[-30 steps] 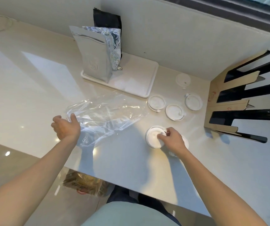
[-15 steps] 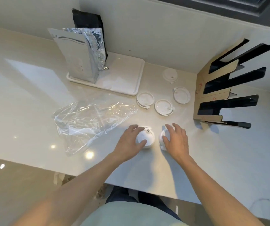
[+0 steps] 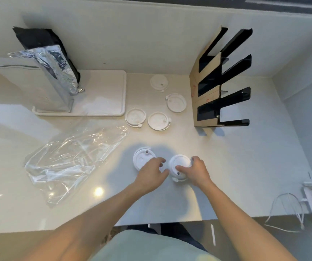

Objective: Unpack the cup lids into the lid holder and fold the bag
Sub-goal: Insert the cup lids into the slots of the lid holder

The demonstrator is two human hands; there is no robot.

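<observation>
Head view: six cup lids on the table (image 3: 245, 166). Four lie loose left of the lid holder (image 3: 206, 102). My right hand (image 3: 196, 171) grips one lid (image 3: 179, 163); my left hand (image 3: 151, 173) fingers curl on another (image 3: 142, 159). One empty bag (image 3: 72, 159) lies farther left.

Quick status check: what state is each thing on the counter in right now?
Plastic bag: empty, crumpled, unfolded.
Lid holder: upright, slots empty.
Four loose lids: flat on counter.
Left lid: under left hand fingers.
Right lid: held in right hand.
Foil pouch: standing, top open.
</observation>
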